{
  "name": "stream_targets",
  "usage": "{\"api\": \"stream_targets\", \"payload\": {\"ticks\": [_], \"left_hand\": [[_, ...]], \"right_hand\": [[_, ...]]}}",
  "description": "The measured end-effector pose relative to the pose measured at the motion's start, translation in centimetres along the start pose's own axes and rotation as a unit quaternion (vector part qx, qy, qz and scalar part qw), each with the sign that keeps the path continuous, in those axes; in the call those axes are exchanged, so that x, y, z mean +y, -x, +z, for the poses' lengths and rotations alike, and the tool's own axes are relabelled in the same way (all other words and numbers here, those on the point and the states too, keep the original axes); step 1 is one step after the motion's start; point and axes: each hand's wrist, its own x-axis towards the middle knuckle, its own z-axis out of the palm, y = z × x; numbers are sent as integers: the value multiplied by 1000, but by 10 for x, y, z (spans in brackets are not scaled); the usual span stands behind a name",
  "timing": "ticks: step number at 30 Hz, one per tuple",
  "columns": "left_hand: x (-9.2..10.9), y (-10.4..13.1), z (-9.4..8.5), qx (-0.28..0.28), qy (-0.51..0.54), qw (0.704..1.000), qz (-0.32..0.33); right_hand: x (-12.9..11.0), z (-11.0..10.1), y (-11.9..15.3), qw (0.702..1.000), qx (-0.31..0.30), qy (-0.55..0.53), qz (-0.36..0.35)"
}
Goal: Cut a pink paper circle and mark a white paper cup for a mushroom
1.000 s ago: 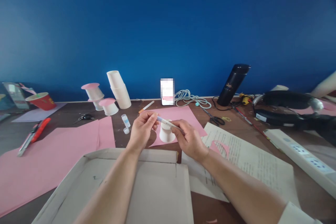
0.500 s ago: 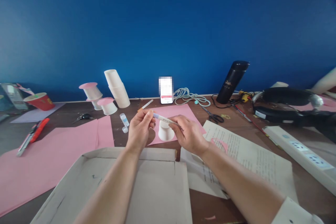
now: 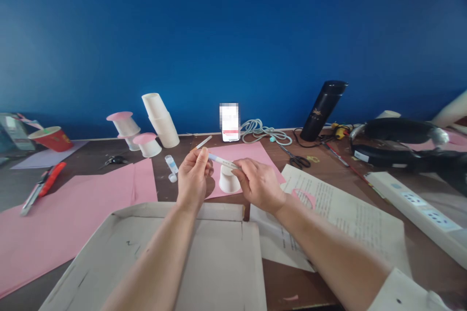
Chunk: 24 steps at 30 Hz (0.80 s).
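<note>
A slim white pen with a pale violet end (image 3: 222, 161) spans the space between my hands, roughly level. My left hand (image 3: 194, 175) pinches its violet end between thumb and fingers. The other end sits in the closed fingers of my right hand (image 3: 260, 183). Just below and behind the pen, a white paper cup (image 3: 229, 182) stands upside down on a pink sheet (image 3: 253, 155). Left of my left hand lie a small clear tube (image 3: 171, 164) and its round white cap. An orange-and-white pen (image 3: 204, 143) rests beyond that hand.
Pink-topped cups (image 3: 147, 145) and stacked white cups (image 3: 160, 120) stand back left. A cardboard lid (image 3: 226, 248) lies in front, pink paper (image 3: 83, 209) and a utility knife (image 3: 44, 187) left. Scissors (image 3: 297, 159), a black flask (image 3: 324, 112), headphones (image 3: 399, 143) and a power strip (image 3: 419, 209) lie right.
The view has shifted very slightly. Both hands keep the same hold on the pen, with a slightly longer stretch of it showing between them.
</note>
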Motion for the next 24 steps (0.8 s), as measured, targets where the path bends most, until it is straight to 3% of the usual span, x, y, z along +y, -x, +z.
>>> {"api": "stream_targets", "payload": {"ticks": [5, 12, 16, 24], "left_hand": [[-1, -1, -1, 11, -3, 1000, 2], [1, -1, -3, -12, -14, 1000, 6], [4, -3, -5, -11, -51, 999, 15], [8, -5, -10, -144, -22, 988, -44]], "right_hand": [[-2, 5, 3, 1000, -3, 14, 3], [-8, 1, 4, 997, -60, 5, 46], [-12, -1, 5, 997, -52, -3, 55], [-10, -7, 6, 978, -94, -129, 137]]}}
